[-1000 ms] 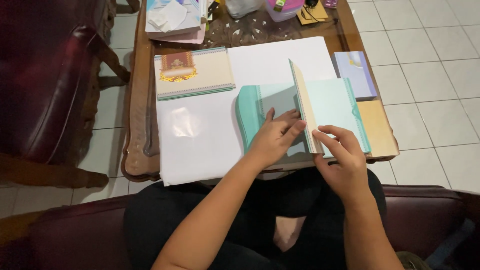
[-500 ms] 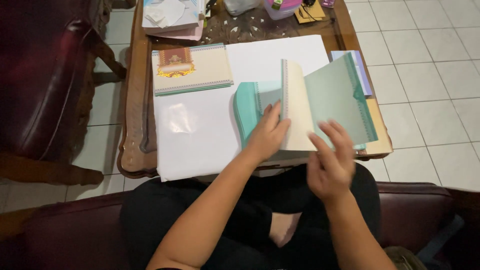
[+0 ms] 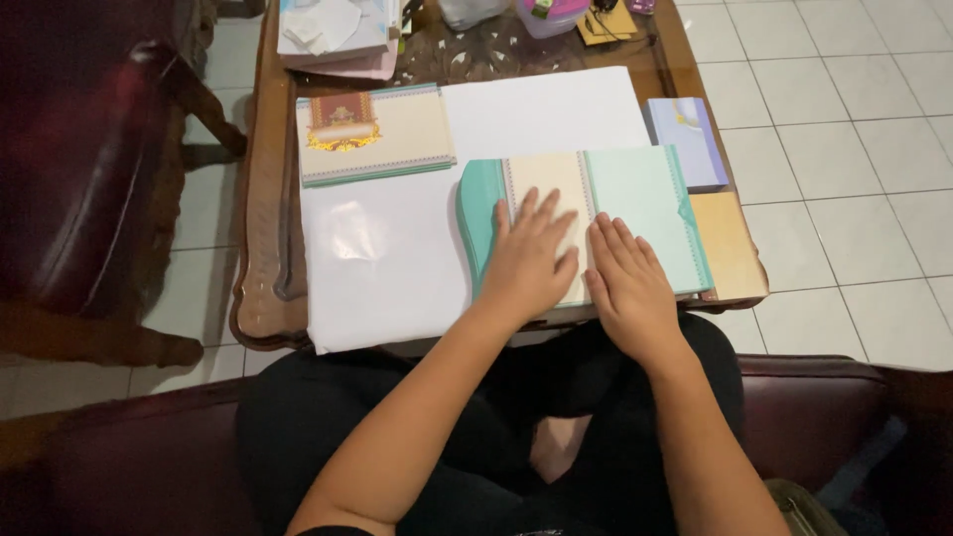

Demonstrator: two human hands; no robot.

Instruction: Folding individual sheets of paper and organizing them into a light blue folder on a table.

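Note:
A teal and cream folded card (image 3: 635, 199) lies flat on a wooden table (image 3: 263, 238), on a stack of similar teal cards. My left hand (image 3: 531, 260) presses flat on the cream panel with fingers spread. Beside it, my right hand (image 3: 625, 283) lies flat along the fold between the cream and teal panels. Neither hand grips anything.
A large white sheet (image 3: 387, 248) covers the table's middle. A stack of cream cards with a red and gold emblem (image 3: 372, 134) sits at the back left, a lilac card stack (image 3: 688, 141) at the right. Papers and containers crowd the far edge. A dark chair (image 3: 89, 169) stands to the left.
The card's flap, held upright by both hands before, has been folded down flat. Both hands now press open on the card.

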